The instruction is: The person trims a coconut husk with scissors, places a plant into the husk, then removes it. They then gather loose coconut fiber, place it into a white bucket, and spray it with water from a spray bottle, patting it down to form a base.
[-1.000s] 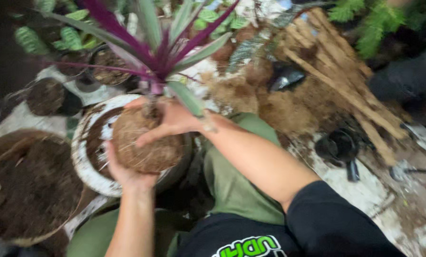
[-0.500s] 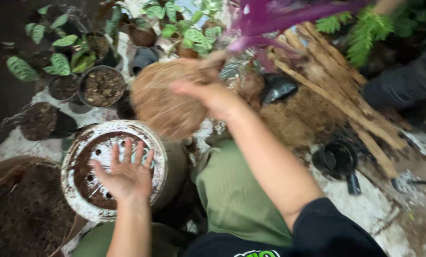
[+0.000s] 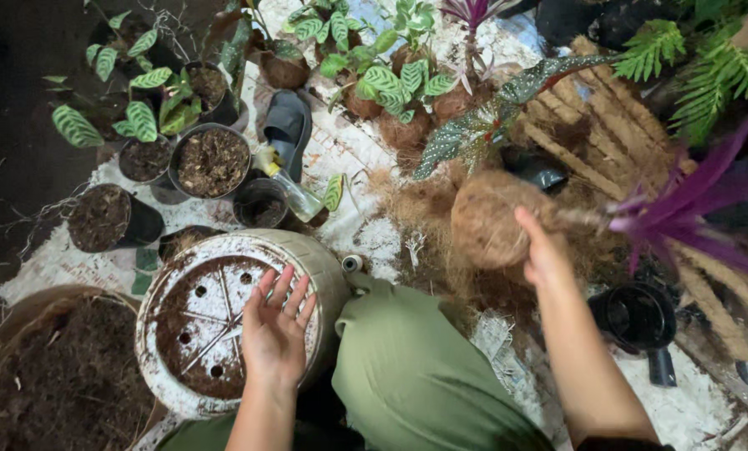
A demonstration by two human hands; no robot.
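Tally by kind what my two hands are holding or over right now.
Ball: 1, fibre-wrapped, in the right hand
Purple plant: 1, growing out of that ball
Tub: 1, white, upturned, under the open left hand
Total: 3

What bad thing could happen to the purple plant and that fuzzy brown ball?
The right hand alone holds the brown fibre ball, sideways and in the air, so it might slip or shed bits. The purple plant sticks out toward the fern and the coir poles; its leaves could bend or snap against them.
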